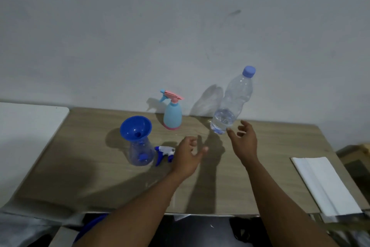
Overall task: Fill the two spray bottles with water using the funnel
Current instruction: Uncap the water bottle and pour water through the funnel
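A clear spray bottle (141,153) stands on the wooden table (84,166) with a blue funnel (136,127) in its neck. Its white and blue spray head (165,153) lies on the table just to its right. A light blue spray bottle (172,114) with a pink trigger top stands further back by the wall. A capped clear water bottle (232,104), water only in its bottom part, stands at the right. My left hand (188,156) hovers near the loose spray head, fingers relaxed, holding nothing. My right hand (244,140) is spread just right of the water bottle's base, apart from it.
A folded white cloth or paper (324,182) lies at the table's right edge. A white surface (30,126) adjoins the table on the left. The grey wall (180,26) rises directly behind the bottles. Dark things sit below the table's front edge.
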`<state>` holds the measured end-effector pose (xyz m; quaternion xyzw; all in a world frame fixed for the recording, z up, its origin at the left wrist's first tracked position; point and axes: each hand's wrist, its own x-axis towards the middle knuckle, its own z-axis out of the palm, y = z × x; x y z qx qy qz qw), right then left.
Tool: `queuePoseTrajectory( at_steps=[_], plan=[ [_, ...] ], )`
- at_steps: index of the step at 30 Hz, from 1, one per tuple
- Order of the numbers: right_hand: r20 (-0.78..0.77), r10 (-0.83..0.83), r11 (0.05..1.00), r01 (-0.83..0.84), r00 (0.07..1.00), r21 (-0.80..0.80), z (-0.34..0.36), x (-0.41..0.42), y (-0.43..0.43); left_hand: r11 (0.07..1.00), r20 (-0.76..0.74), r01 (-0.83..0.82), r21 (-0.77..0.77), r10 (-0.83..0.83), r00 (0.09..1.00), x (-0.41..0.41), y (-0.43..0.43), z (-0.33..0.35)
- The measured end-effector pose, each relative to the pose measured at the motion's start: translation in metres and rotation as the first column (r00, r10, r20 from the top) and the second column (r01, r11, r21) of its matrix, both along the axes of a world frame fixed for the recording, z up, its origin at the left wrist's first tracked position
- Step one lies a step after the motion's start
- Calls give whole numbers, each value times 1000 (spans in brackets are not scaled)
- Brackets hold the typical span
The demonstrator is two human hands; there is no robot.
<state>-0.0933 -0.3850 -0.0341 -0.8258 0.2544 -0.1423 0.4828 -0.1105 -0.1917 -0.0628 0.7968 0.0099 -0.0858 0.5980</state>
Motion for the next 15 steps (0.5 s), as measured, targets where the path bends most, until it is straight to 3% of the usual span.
queuePoseTrajectory(
  at_steps=[9, 15],
  plan=[
    [121, 326, 945, -321, 938, -59, 46, 64, -64, 993, 202, 116, 4, -114, 973, 118, -109, 85],
    [185, 241, 970, -244, 953, -4, 50, 61, -65, 992, 225, 111, -59, -95, 970, 121, -114, 89]
  ],
)
